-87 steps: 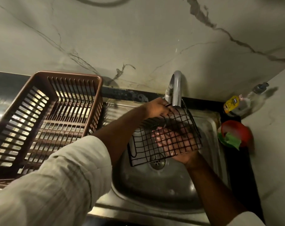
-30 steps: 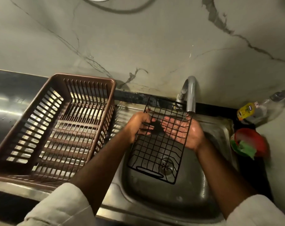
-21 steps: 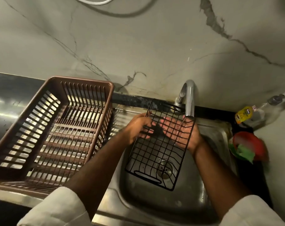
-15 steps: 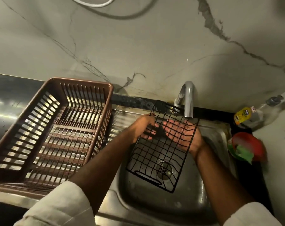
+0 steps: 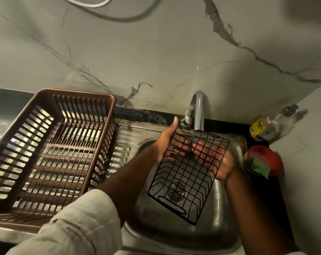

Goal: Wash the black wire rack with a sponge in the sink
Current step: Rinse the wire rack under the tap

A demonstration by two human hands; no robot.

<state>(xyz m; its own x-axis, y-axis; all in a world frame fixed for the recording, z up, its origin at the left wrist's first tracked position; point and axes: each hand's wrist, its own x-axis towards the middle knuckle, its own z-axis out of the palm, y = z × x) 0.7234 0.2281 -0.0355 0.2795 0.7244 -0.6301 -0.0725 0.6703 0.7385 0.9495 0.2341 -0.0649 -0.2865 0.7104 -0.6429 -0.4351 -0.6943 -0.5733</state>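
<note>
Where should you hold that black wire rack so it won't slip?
Grip the black wire rack by its outer frame, high on a long side, coming from the left like the left hand: it hangs tilted, so an upper edge hold steadies it.

Black grid rack in front of the right hand. Brown slatted basket out past the left hand. Red bowl, green sponge beyond the right.
</note>
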